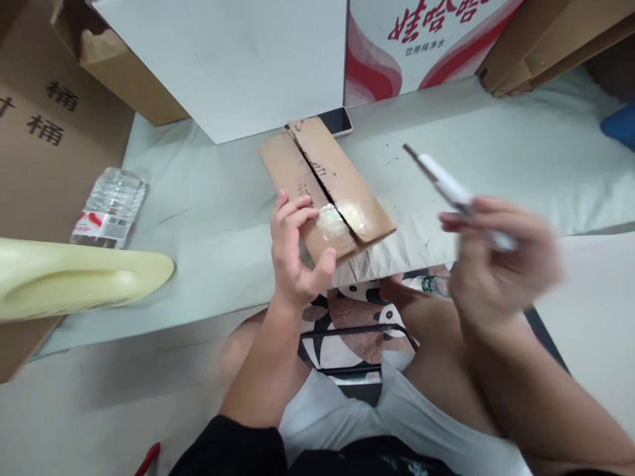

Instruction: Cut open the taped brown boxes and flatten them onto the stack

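A flat brown cardboard box (290, 162) with a dark slit along its middle and clear tape at the near end rests tilted over the covered surface. My left hand (295, 251) grips its near left side, thumb at the front edge and fingers on top. To the right, my right hand (501, 258), blurred by motion, is closed around a utility knife (446, 185) with a white body. The knife's dark blade points up and left, apart from the box. Behind the box, a phone (340, 121) lies partly hidden.
A pale green cloth (208, 218) covers the bench. On the left are a clear water bottle (109, 208) and a pale yellow plastic object (84, 277). A white carton (238, 59) and a red-and-white carton (411, 53) stand behind. Brown boxes (550, 39) flank them.
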`<state>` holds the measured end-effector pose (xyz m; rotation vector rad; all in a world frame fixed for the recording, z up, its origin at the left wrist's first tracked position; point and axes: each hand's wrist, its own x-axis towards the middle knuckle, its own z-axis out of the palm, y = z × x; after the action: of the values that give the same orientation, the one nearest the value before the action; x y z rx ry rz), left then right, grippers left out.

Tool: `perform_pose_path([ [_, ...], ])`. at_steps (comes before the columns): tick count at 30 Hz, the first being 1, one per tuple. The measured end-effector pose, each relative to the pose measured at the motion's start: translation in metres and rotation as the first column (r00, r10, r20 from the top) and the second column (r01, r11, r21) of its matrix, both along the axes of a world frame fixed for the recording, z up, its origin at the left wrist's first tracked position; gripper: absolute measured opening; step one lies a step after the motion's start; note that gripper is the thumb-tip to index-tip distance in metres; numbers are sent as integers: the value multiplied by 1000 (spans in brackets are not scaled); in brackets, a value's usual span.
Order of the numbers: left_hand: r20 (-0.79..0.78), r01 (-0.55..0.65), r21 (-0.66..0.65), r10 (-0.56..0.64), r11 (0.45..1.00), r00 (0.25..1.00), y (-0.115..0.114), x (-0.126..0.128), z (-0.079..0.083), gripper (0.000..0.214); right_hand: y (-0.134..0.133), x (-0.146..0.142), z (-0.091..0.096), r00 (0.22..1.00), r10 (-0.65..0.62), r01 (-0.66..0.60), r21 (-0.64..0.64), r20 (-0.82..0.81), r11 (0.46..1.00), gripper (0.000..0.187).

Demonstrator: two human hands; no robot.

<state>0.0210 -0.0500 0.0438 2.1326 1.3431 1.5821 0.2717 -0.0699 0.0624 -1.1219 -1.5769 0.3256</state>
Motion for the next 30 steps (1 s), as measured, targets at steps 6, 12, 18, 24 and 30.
perform_pose_path([
  [6,-1,41,-81,-41,996,999,-3,-9,2,76,27,-19,-28,946,37,57,-278,321,959,30],
  [12,380,16,-52,5,998,925,7,-19,-9,66,33,-25,-42,884,238,-1,-509,402,861,40],
  [18,889,-44,-163,166,986,427,11,-19,8,52,26,-39,-25,884,441,-270,-601,156,753,62],
  [24,771,-89,-487,476,869,424,9,-48,-11,72,26,-40,-34,961,275,-246,-568,-36,786,82],
  [30,97,-406,-349,463,845,881,17,-91,-41,28,30,-41,-40,898,398,-421,-631,-189,651,82],
])
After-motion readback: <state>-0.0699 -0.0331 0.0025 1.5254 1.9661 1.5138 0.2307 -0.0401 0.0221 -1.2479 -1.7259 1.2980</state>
